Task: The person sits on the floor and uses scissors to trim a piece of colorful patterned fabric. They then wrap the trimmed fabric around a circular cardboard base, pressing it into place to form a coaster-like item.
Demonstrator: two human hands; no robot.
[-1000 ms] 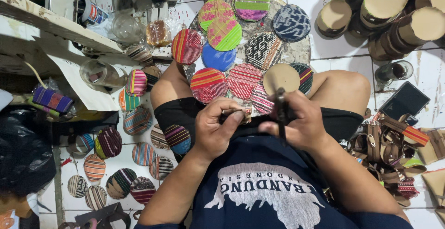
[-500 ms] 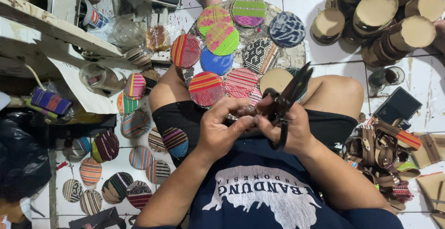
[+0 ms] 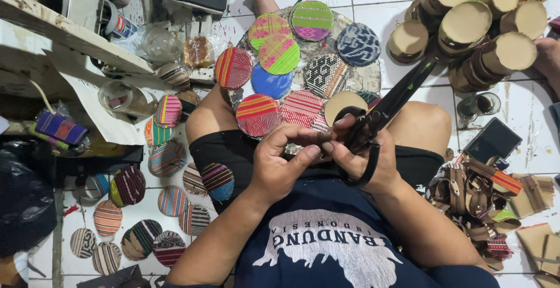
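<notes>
The black scissors (image 3: 382,113) now tilt further up-right than before, gripped by the right hand (image 3: 364,157); left hand (image 3: 283,162) fingers pinch a small piece. A labelled can (image 3: 116,24) lies top left.

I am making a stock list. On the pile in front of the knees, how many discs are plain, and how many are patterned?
Plain blue disc: 1
Plain tan disc: 1
Patterned discs: 8 in full view
Total: 10, with others partly hidden
</notes>
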